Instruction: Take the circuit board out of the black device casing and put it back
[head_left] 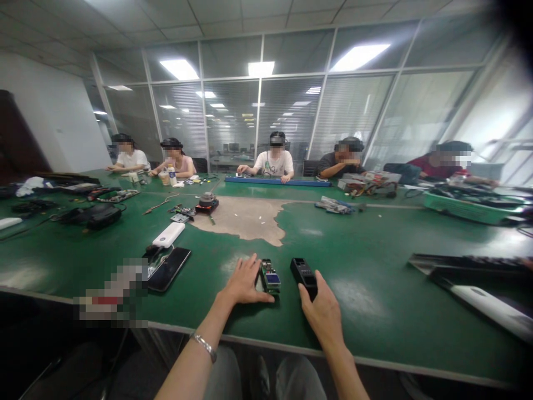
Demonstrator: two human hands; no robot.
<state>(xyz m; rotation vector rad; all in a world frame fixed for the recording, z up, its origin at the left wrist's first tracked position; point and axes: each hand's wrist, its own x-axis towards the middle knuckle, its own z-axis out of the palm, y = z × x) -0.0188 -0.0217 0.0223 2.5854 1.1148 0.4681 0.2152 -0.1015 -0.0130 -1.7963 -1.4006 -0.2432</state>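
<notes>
A small green circuit board (271,276) with a little blue-grey screen lies on the table in front of me. My left hand (244,283) is at its left side, fingers spread and thumb reaching along its near end; whether it touches the board I cannot tell. To the right, a black handheld device casing (304,273) with an opening in its face sits at a slant. My right hand (323,305) grips its near end between thumb and fingers. A narrow gap of table separates board and casing.
Left of my hands lie a black smartphone (170,269) and a white power bank (169,235). At right are a long dark-and-white part (491,305) and a green basket (470,211) of parts. Several people sit across the green table (375,250), one touching a long blue bar (275,181).
</notes>
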